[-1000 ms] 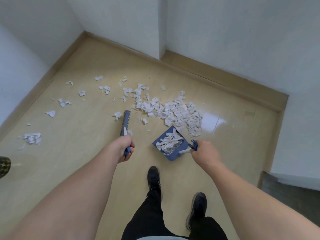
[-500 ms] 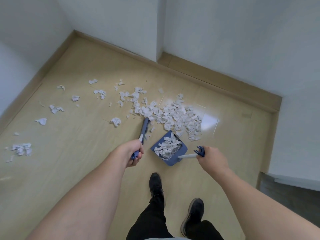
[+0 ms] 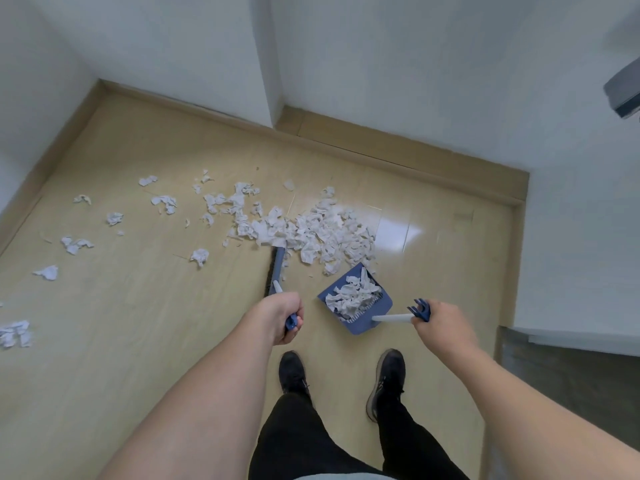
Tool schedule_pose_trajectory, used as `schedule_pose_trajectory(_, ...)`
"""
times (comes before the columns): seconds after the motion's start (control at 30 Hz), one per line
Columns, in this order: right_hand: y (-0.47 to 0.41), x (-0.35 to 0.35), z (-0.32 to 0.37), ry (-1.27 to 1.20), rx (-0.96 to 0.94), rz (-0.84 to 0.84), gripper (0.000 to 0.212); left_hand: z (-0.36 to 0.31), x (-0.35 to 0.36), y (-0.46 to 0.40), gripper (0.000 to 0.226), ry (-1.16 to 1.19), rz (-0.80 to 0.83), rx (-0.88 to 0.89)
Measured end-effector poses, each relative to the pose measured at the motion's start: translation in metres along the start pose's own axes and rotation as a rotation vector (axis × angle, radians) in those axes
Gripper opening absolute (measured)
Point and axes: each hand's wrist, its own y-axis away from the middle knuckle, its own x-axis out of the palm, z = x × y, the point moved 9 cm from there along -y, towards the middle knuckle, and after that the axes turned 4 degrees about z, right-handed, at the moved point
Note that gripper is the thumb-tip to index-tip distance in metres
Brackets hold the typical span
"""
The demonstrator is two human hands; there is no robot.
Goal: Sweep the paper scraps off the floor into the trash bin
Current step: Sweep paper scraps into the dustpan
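Pale wood-look floor [image 3: 145, 341] runs into a corner of white walls [image 3: 415, 71] edged with a tan skirting board [image 3: 398, 157]; no writing or brand can be read on anything. White paper scraps [image 3: 322, 233] lie heaped toward the far wall, with loose bits scattered out to the floor's left edge. The left hand [image 3: 280, 317] curls around the blue-tipped handle of a brush [image 3: 276, 271], whose long axis points away from the person, its head touching the near edge of the heap. The right hand [image 3: 441, 322] grips the white handle of a blue dustpan [image 3: 360, 325], apparently with its mouth toward the heap, already holding crumpled scraps. Two dark shoes [image 3: 388, 379] stand just behind. A grey object [image 3: 623, 91] juts in at the upper right.
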Motion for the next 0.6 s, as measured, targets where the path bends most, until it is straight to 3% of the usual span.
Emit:
schedule_pose_trajectory(0.3, -0.032, -0.054, -0.107, 0.007, -0.026, 0.011, 0.010, -0.021, 0.133, 0.021, 0.017, 0.107, 0.037, 0.041)
schedule_pose_trajectory(0.6, -0.057, -0.053, -0.173, -0.067, 0.010, 0.063, 0.010, -0.028, 0.162, 0.045, 0.010, -0.026, 0.012, 0.012)
